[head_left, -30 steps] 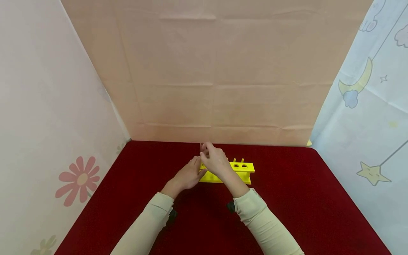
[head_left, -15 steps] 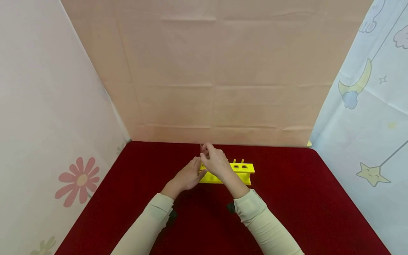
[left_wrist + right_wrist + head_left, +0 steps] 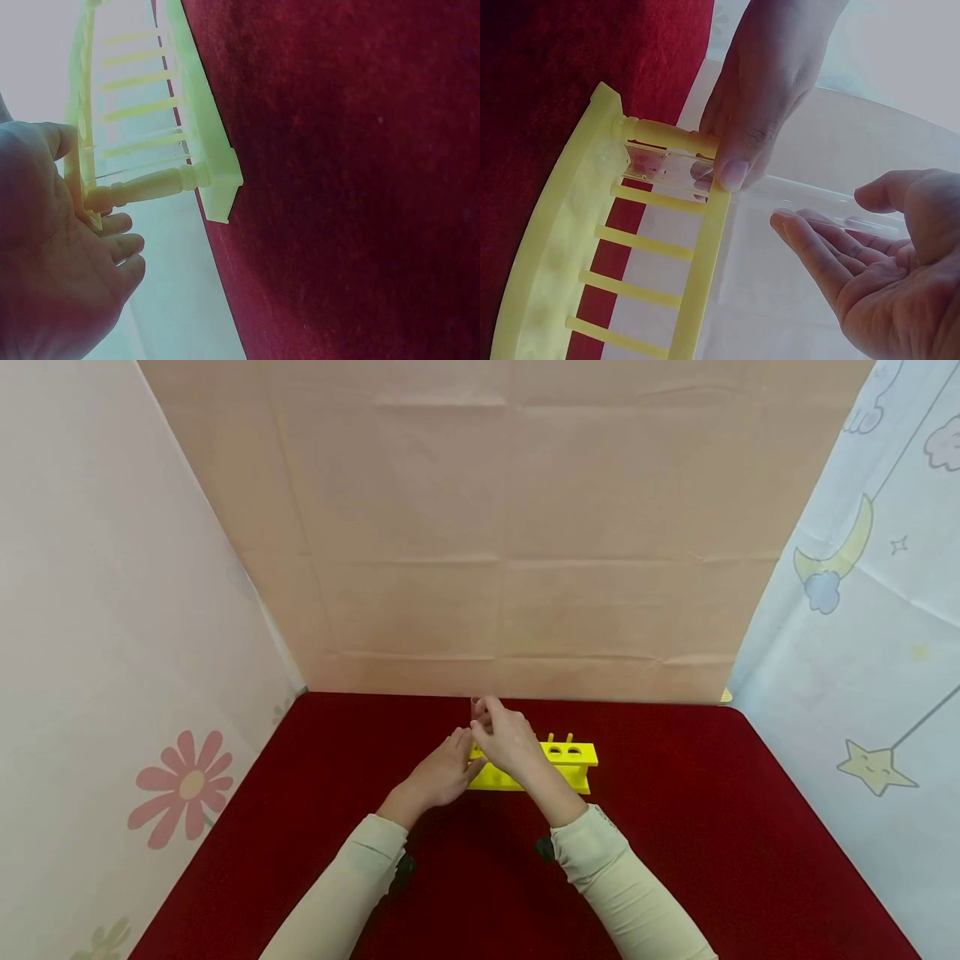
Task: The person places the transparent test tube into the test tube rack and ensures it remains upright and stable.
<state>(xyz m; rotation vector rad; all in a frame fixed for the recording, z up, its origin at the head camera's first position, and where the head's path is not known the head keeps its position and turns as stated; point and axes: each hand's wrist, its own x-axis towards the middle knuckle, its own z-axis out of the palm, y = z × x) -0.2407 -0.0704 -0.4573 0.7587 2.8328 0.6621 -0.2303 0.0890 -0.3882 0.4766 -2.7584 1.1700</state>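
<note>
A yellow test tube rack stands upright on the red cloth, with a row of holes and upright pegs. My left hand grips its left end; in the right wrist view the thumb lies on the rack's top bar and the fingers go behind it. A clear test tube stands in the leftmost part of the rack, its lower end near the base. Around its upper part, my right hand holds it loosely between thumb and fingers. Transparency makes the exact contact hard to see.
Red cloth covers the table. A tan paper backdrop rises behind it. Patterned white sheets hang at the left and right.
</note>
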